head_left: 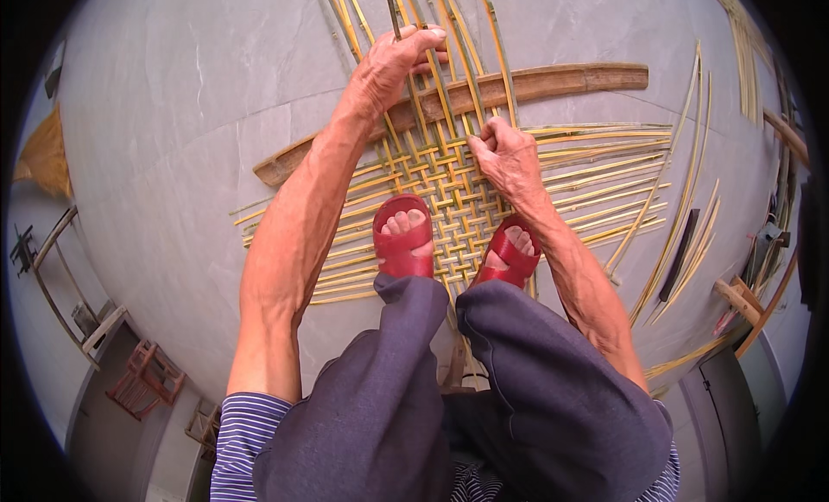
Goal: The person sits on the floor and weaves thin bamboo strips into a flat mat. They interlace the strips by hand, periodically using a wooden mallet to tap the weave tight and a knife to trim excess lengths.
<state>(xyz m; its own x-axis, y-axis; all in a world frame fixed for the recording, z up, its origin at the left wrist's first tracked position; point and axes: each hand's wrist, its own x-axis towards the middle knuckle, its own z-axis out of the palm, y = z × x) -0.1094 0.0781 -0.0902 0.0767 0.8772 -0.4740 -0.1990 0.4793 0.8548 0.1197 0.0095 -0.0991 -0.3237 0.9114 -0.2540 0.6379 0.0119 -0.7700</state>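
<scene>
A woven panel of split bamboo strips [453,207] lies on the floor, partly under my feet in red sandals. Long strips fan out from it to both sides and away from me. A curved length of split bamboo [570,81] runs crosswise beneath the far strips. My left hand [405,58] is beyond that piece, its fingers closed around strips, one of them dark. My right hand [508,155] is at the far right edge of the weave, thumb and bent fingers together by a crosswise strip; whether it pinches the strip I cannot tell.
Loose bamboo strips [696,178] and a dark, narrow bar [680,256] lie on the floor at the right. More strips [745,62] are at the upper right. A broom head [45,152] and a small wooden chair [146,379] stand at the left.
</scene>
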